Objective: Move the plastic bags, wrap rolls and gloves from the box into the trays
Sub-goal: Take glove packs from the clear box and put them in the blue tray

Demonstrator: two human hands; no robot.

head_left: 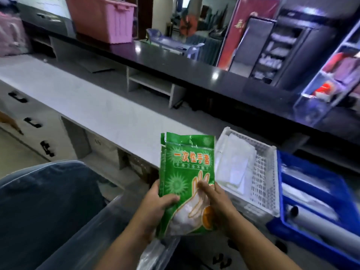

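Observation:
I hold a green pack of disposable gloves (187,168) upright in front of me, with what looks like a second pack behind it. My left hand (157,203) grips its lower left edge. My right hand (212,197) holds its lower right side, thumb across the front. To the right stands a white perforated tray (263,172) with folded clear plastic bags (235,164) in it. Further right, a blue tray (280,184) holds wrap rolls (323,227). The large clear box (48,201) sits at the lower left, its inside dark.
A grey desk surface (87,106) runs across the middle, with drawers (29,121) below at left. Behind it a dark counter (175,61) carries a pink bin (103,18). A clear shelf rack with red items (331,80) stands at the right.

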